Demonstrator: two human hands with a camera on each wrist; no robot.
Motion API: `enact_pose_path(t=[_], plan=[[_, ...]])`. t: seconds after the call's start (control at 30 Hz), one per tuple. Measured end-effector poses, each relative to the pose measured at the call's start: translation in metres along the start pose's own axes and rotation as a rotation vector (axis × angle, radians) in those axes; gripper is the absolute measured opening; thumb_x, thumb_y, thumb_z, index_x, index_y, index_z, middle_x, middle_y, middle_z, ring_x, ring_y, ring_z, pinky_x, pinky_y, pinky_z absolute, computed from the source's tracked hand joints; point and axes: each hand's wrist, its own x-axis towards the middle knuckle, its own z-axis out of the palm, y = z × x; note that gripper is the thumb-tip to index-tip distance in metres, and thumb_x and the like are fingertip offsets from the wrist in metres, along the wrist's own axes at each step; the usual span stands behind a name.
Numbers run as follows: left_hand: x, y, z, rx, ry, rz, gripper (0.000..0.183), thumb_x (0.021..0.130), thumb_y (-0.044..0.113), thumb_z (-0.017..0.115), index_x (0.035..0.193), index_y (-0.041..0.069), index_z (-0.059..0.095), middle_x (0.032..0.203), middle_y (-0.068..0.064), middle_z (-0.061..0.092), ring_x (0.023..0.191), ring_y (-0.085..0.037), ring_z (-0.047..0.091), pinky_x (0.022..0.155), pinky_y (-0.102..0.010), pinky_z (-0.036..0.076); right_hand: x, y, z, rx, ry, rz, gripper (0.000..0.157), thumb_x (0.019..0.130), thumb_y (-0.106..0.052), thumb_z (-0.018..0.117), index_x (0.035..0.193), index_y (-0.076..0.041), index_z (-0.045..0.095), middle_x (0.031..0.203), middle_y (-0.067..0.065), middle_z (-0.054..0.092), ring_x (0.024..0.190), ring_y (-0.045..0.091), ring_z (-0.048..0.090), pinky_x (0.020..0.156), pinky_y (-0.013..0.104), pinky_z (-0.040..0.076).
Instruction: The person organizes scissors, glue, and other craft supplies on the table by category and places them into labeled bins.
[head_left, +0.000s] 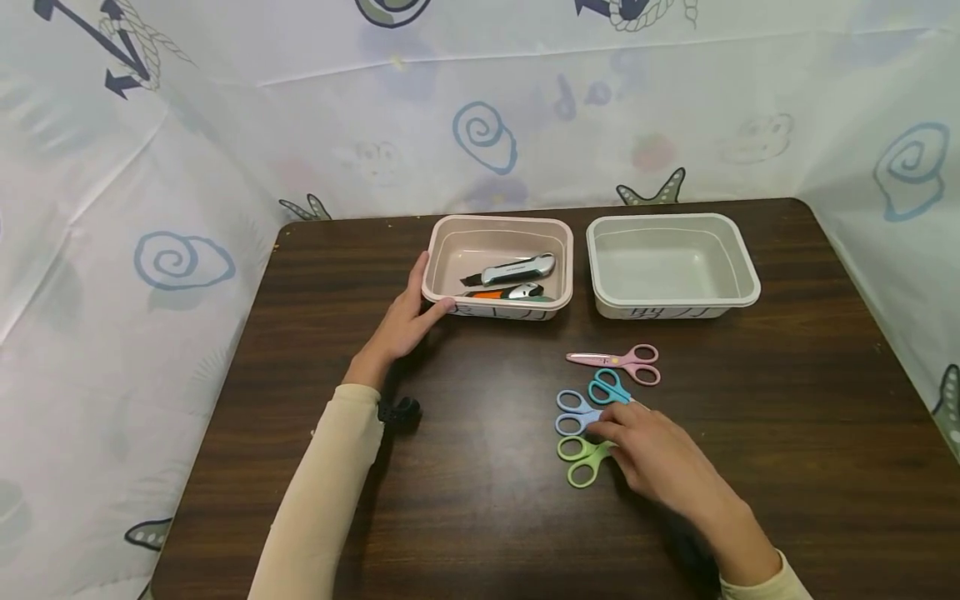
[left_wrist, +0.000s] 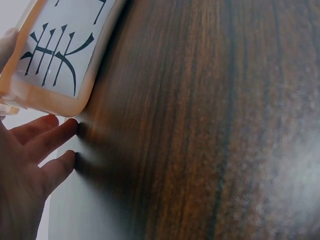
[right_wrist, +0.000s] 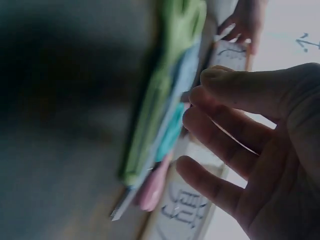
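Observation:
My left hand (head_left: 397, 327) holds the near left corner of a pinkish-beige plastic box (head_left: 442, 242), thumb at the front rim, a finger along its side. Inside lie a grey utility knife (head_left: 519, 270) and an orange-and-black one (head_left: 501, 293). My right hand (head_left: 660, 454) is over the scissors, fingers loosely bent and nothing seen between them in the right wrist view. Light-blue scissors (head_left: 576, 414) lie under its fingertips, green scissors (head_left: 585, 461) nearer me. Teal scissors (head_left: 608, 387) and pink scissors (head_left: 613, 360) lie beyond. The hand hides most of the blades.
A pale grey-green box (head_left: 675, 302) stands right of the pinkish one, with nothing in it. Both boxes carry paper labels with black characters on the front. The dark wooden table (head_left: 480, 517) ends at a patterned cloth backdrop (head_left: 420, 133) behind and at the sides.

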Motion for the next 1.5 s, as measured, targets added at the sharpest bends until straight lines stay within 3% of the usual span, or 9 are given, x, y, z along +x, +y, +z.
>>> enact_pose_path(t=[0.33,0.67,0.9,1.2,1.5], plan=[[-0.001,0.001,0.001,-0.006,-0.005,0.005,0.087,0.095,0.053,0.057,0.155,0.043,-0.006,0.160,-0.002,0.023,0.139,-0.025,0.036,0.108,-0.054,0.030,-0.019,0.007,0.023,-0.006,0.056,0.047,0.031,0.074,0.000,0.081,0.102,-0.013,0.076,0.093,-0.002,0.057,0.086,0.018,0.054,0.073,0.039,0.047],[-0.001,0.001,0.005,-0.028,-0.011,0.004,0.087,0.096,0.051,0.057,0.155,0.042,-0.006,0.160,-0.002,0.023,0.139,-0.024,0.036,0.108,-0.052,0.030,-0.024,0.005,0.025,0.006,0.028,0.120,0.028,0.073,-0.001,0.082,0.096,-0.016,0.078,0.089,-0.005,0.054,0.082,0.014,0.051,0.075,0.038,0.046],[-0.001,-0.001,0.005,-0.028,-0.003,0.014,0.087,0.096,0.051,0.057,0.155,0.043,-0.005,0.160,-0.001,0.023,0.139,-0.023,0.035,0.108,-0.052,0.030,-0.026,0.005,0.025,-0.008,0.045,0.083,0.027,0.073,0.001,0.079,0.092,-0.017,0.074,0.088,-0.006,0.056,0.083,0.015,0.053,0.074,0.039,0.048],[-0.006,-0.002,0.006,-0.045,0.009,0.022,0.086,0.096,0.048,0.059,0.156,0.042,-0.003,0.159,-0.003,0.025,0.137,-0.024,0.039,0.107,-0.053,0.032,-0.031,0.003,0.025,0.064,0.095,0.032,0.035,0.065,0.002,0.082,0.086,-0.023,0.069,0.087,-0.013,0.063,0.085,0.009,0.062,0.074,0.036,0.050],[-0.003,0.000,0.004,-0.052,0.020,0.033,0.085,0.097,0.047,0.058,0.156,0.041,-0.003,0.160,-0.002,0.024,0.137,-0.024,0.038,0.107,-0.053,0.032,-0.025,0.010,0.020,0.080,0.195,-0.016,0.031,0.070,-0.005,0.084,0.087,-0.025,0.068,0.086,-0.016,0.063,0.080,0.005,0.062,0.065,0.033,0.051]])
